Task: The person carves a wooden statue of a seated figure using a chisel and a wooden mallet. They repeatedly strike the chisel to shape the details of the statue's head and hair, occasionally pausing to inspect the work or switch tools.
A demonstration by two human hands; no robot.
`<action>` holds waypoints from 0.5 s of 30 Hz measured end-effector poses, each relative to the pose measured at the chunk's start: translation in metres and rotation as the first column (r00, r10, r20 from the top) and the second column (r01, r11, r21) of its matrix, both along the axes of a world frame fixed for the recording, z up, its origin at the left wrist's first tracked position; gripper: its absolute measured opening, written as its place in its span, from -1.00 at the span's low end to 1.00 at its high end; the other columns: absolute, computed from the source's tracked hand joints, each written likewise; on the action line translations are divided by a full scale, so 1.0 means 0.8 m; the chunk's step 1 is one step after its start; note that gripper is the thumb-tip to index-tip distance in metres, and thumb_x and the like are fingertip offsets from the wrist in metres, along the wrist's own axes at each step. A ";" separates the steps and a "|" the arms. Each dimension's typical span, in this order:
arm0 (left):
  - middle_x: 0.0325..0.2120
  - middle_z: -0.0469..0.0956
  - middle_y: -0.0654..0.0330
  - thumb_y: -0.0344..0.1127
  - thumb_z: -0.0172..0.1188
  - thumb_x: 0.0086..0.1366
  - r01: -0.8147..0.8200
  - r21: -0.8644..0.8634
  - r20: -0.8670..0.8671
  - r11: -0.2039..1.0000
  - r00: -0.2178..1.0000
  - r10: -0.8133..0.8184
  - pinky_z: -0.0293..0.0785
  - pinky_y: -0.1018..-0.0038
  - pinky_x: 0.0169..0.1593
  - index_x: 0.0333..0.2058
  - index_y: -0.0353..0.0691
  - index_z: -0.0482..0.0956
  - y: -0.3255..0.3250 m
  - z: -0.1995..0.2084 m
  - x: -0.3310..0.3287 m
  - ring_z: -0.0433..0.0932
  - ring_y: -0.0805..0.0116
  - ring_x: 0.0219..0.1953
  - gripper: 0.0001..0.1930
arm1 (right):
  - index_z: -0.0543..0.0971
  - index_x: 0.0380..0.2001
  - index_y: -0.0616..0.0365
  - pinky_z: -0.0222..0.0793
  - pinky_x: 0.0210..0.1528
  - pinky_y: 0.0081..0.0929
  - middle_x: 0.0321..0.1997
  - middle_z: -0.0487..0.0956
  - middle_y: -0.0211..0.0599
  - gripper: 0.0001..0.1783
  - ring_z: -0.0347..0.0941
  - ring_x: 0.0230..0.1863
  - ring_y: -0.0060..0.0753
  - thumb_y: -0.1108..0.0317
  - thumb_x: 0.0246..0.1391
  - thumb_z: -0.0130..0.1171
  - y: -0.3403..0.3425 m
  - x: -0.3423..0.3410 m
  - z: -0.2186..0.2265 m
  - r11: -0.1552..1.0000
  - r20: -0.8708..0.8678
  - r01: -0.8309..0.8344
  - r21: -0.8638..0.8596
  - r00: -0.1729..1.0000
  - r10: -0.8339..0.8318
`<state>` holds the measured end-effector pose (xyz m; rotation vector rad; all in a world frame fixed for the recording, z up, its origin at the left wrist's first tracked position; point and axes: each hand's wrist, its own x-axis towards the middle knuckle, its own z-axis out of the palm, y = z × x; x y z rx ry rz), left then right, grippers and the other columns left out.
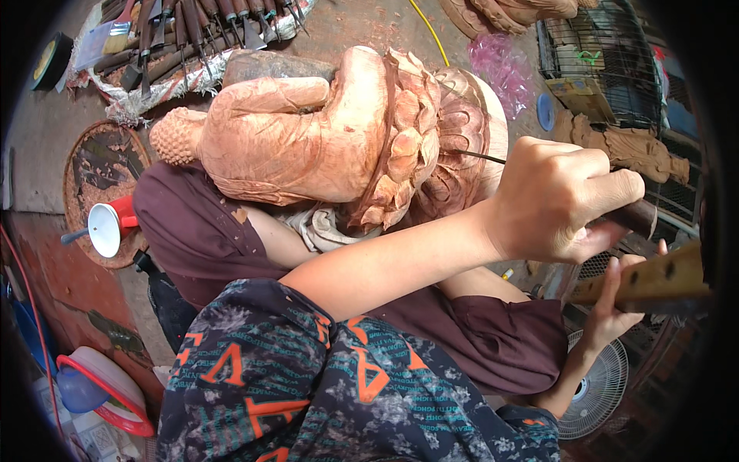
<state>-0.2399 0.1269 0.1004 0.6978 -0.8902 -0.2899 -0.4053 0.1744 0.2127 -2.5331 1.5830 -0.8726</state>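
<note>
A carved wooden seated statue [289, 146] lies on its side across my lap, its curly head at the left and its petalled lotus base [469, 131] at the right. My left hand [566, 200] is closed around the dark wooden handle of a chisel [639, 219], arm reaching across to the right. The chisel's thin metal shaft points left, its tip meeting the carved petals. Below and to the right, my right hand [616, 300] grips a yellowish wooden mallet [666, 276] with dark spots, held just behind the chisel's handle end. Part of the mallet is cut off by the dark rim.
Many chisels [192, 35] and a brush [118, 37] lie on a white sack at the far left. A round tray [85, 165] of wood chips and a red-and-white cup [108, 227] stand left. Wire cages [604, 54], a smaller carving [627, 146] and a fan [596, 389] are right.
</note>
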 end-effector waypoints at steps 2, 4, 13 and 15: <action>-0.73 0.36 0.28 -0.21 0.29 -0.21 -0.012 -0.037 -0.024 0.999 1.000 0.011 0.33 0.37 -0.64 -0.42 -0.03 0.53 0.000 -0.001 -0.003 0.46 0.28 -0.68 -0.73 | 0.41 -0.07 0.31 0.25 -0.21 -0.70 -0.30 0.43 -0.43 -0.70 0.31 -0.32 -0.68 0.63 0.11 0.13 0.003 -0.021 0.002 0.995 -0.175 0.094 0.016 0.980 -0.090; -0.73 0.36 0.28 -0.21 0.29 -0.21 -0.007 -0.021 -0.012 1.000 1.000 0.007 0.34 0.38 -0.64 -0.42 -0.03 0.53 0.003 -0.006 -0.004 0.47 0.28 -0.68 -0.73 | 0.46 -0.19 0.29 0.23 -0.27 -0.72 -0.33 0.43 -0.45 -0.79 0.30 -0.34 -0.69 0.64 0.07 0.17 0.004 -0.020 -0.014 0.999 -0.169 0.026 -0.040 0.985 -0.032; -0.67 0.40 0.28 -0.17 0.37 -0.22 0.028 -0.022 0.071 0.999 0.997 -0.027 0.38 0.42 -0.61 -0.30 -0.05 0.59 0.015 0.001 0.009 0.46 0.28 -0.67 -0.60 | 0.32 0.03 0.38 0.18 0.20 -0.37 -0.34 0.41 -0.38 -0.56 0.34 -0.15 -0.53 0.58 0.06 0.14 0.000 -0.001 0.005 1.000 -0.045 0.001 -0.027 0.999 -0.002; -0.67 0.40 0.29 -0.17 0.36 -0.24 0.043 -0.026 0.081 0.999 0.996 -0.040 0.38 0.42 -0.62 -0.30 -0.05 0.59 0.016 0.002 0.008 0.46 0.28 -0.68 -0.59 | 0.12 0.19 0.43 0.18 0.17 -0.39 -0.35 0.41 -0.36 -0.35 0.35 -0.19 -0.53 0.49 0.08 0.12 0.007 0.015 0.009 0.992 -0.079 0.124 -0.012 0.989 -0.124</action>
